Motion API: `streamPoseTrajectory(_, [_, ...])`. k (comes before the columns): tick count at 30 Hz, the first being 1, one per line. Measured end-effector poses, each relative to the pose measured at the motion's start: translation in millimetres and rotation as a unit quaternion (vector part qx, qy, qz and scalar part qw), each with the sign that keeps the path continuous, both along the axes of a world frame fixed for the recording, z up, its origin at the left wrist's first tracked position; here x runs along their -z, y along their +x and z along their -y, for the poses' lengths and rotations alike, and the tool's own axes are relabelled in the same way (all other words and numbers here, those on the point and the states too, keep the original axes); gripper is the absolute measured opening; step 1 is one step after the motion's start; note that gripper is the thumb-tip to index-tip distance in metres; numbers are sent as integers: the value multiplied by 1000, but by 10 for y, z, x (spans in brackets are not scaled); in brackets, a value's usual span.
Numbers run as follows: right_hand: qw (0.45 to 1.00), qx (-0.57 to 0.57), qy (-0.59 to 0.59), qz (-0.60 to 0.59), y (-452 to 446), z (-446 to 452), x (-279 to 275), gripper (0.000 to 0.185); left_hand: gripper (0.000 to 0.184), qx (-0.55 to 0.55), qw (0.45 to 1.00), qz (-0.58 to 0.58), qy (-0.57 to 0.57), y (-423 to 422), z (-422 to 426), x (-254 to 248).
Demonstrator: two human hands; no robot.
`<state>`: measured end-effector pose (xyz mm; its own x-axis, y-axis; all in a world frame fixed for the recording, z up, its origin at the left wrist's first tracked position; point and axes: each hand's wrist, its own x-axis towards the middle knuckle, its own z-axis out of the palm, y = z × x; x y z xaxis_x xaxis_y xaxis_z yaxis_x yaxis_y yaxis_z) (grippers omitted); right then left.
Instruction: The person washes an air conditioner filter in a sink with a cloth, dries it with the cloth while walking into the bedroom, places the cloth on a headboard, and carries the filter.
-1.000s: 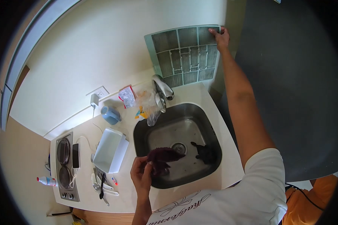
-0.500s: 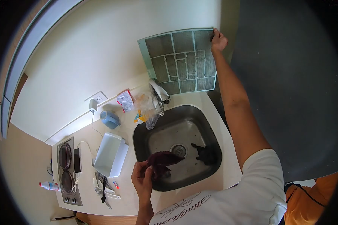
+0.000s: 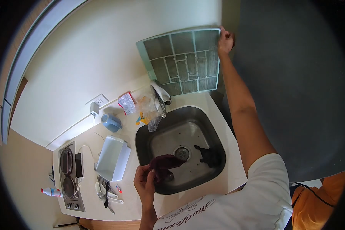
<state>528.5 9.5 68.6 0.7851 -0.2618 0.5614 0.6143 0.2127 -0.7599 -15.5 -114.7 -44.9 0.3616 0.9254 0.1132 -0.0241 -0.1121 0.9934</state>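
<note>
At the surface's (image 3: 234, 168) far right corner, right grip (image 3: 226, 40) pinches upright filter (image 3: 184, 67), apparently still dusty; left grip (image 3: 143, 182) pinches cloth (image 3: 166, 161) over sink (image 3: 161, 141).

The sink (image 3: 193, 130) is brushed-looking metal with a dull sheen. Over its near left corner, the dark red cloth (image 3: 166, 161) looks rough and fuzzy; the limp black piece (image 3: 209, 157) inside it looks matt, like fabric. Behind it, the filter panel (image 3: 183, 63) is fine mesh in a smooth, pale plastic-looking frame, and the tap (image 3: 161, 92) is shiny metal. Left of it are a smooth white plastic-looking tub (image 3: 110, 158) and crinkled, glossy clear plastic wrapping (image 3: 154, 123).
</note>
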Motion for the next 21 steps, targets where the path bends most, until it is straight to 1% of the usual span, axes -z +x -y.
streamPoseTrajectory(1, [1000,-1,0,1,-25,49,-67,31,8,-1,1000,1,0,-4,9,17])
streamPoseTrajectory(2, [988,19,-37,146,-49,97,-140,31,8,1,1000,6,-4,-13,4,23])
streamPoseTrajectory(3, [954,38,-74,288,-58,134,-196,31,8,3,1000,13,-10,-13,3,20])
streamPoseTrajectory(4, [954,39,-75,286,-95,132,-222,31,8,4,1000,11,-10,-13,6,6])
streamPoseTrajectory(5, [961,-100,-31,257,-149,97,-242,31,8,4,1000,6,-13,-11,7,-13])
streamPoseTrajectory(6, [946,-236,15,223,-197,81,-267,31,8,4,1000,1,-15,-7,6,-23])
streamPoseTrajectory(7, [947,-287,24,143,-243,113,-286,31,8,5,1000,2,-15,3,-7,-24])
streamPoseTrajectory(8, [947,-287,23,143,-311,123,-269,31,8,13,1000,6,-12,14,-21,14])
streamPoseTrajectory(10, [976,-216,-11,28,-376,100,-230,30,7,20,1000,12,-11,45,-28,65])
streamPoseTrajectory(11, [976,-217,-11,27,-409,89,-204,30,8,20,1000,2,-4,60,-32,91])
streamPoseTrajectory(12, [992,-97,-54,63,-404,44,-138,30,8,21,1000,-8,4,65,-37,110])
streamPoseTrajectory(13, [990,25,-95,98,-392,2,-88,30,8,20,1000,-9,5,62,-44,123])
streamPoseTrajectory(16, [991,26,-67,111,-360,-69,-8,30,9,13,999,-22,32,60,-63,120])
streamPoseTrajectory(18, [988,22,-74,131,-363,-76,42,30,11,-66,988,-13,140,47,-82,82])
streamPoseTrajectory(19, [985,18,-81,151,-370,-75,50,31,11,-66,988,-14,140,-20,-117,103])
streamPoseTrajectory(20, [985,17,-81,150,-373,-55,66,31,12,-44,997,65,16,-140,-172,152])
streamPoseTrajectory(21, [982,-52,-117,141,-380,-14,86,31,13,-22,984,142,-108,-233,-222,182])
